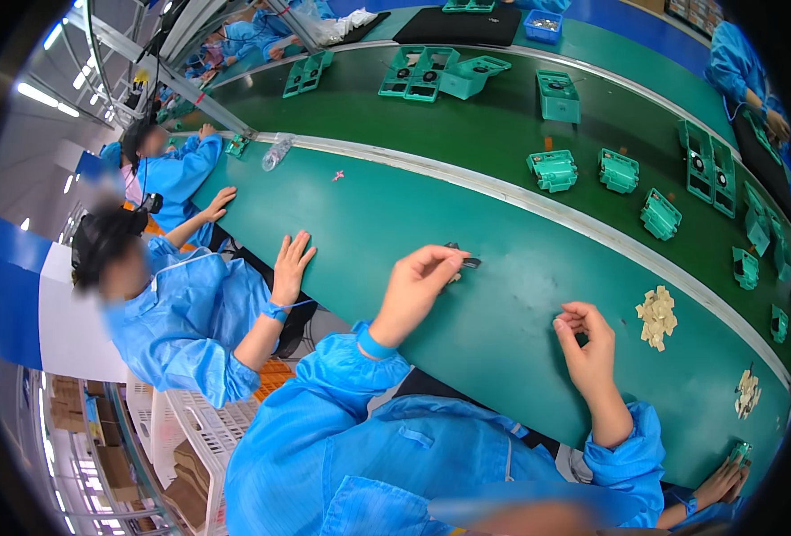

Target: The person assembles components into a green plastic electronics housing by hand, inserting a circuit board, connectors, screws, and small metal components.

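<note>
While my right hand (592,353) hangs loosely curled over the bench (494,357), my left hand (415,288) pinches a dark piece (472,263).

On the right, my thumb stands just off the bent fingers, and I cannot tell whether anything sits between them; on the left, thumb and fingertips are closed on the dark piece, whose end pokes out past them above the bench, a beige bit (454,279) showing just under the fingers. To the right of my right hand lies a beige pile (656,317), with a smaller pile (748,394) farther along. At my left, a co-worker's hand (292,268) rests at the bench edge, fingers spread. Past the pale rail (404,163) runs a green belt (346,114) bearing green cases (553,171), several lying open. Beyond it, a black mat (458,27) lies beside a blue tray (543,36).
</note>
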Motion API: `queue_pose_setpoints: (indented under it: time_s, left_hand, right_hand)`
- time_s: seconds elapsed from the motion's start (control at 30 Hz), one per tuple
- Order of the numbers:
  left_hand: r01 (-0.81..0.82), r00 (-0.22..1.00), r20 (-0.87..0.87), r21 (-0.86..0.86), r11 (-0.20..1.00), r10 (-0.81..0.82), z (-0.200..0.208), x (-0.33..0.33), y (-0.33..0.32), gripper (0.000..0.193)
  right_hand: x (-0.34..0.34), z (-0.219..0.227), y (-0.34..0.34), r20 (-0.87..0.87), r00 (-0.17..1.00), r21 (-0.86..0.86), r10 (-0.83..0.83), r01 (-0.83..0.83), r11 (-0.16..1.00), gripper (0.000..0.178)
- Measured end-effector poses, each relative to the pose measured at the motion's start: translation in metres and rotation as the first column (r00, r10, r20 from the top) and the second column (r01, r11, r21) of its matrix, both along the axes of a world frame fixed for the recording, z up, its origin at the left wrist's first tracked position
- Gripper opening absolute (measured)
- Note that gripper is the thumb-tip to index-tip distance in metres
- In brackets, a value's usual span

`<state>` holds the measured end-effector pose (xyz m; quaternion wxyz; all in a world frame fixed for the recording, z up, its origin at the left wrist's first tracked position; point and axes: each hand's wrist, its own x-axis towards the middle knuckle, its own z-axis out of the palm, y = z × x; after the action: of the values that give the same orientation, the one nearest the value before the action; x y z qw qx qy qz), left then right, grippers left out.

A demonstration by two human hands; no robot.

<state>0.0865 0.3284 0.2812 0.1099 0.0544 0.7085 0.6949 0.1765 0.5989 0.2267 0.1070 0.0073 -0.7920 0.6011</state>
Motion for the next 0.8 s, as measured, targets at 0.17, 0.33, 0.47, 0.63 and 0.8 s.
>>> queue_pose_setpoints:
  time_s: [0.17, 0.33, 0.47, 0.63, 0.8]
  left_hand:
    - [-0.034, 0.994, 0.104, -0.072, 0.997, 0.042, -0.030, -0.006, -0.040, 0.021]
    - [-0.103, 0.990, 0.086, -0.114, 0.988, 0.113, -0.014, -0.008, -0.044, 0.021]
    - [-0.123, 0.979, 0.144, -0.151, 0.981, 0.145, -0.006, -0.013, -0.047, 0.020]
    - [0.006, 0.986, 0.164, -0.116, 0.993, 0.014, 0.003, -0.016, -0.016, 0.019]
    - [0.323, 0.939, 0.164, -0.121, 0.939, -0.302, 0.010, -0.015, 0.060, 0.018]
  right_hand:
    - [0.001, -0.005, 0.005, 0.037, 0.998, 0.003, -0.043, 0.043, 0.999, 0.020]
    - [0.001, -0.006, 0.006, 0.020, 0.998, 0.005, -0.054, 0.054, 0.999, 0.018]
    - [-0.001, -0.005, 0.007, 0.026, 0.998, -0.001, -0.062, 0.062, 0.998, 0.018]
    - [0.000, -0.003, 0.011, 0.011, 0.996, 0.022, -0.084, 0.084, 0.996, 0.018]
    - [-0.005, 0.013, 0.011, -0.103, 0.991, 0.082, -0.079, 0.088, 0.993, 0.030]
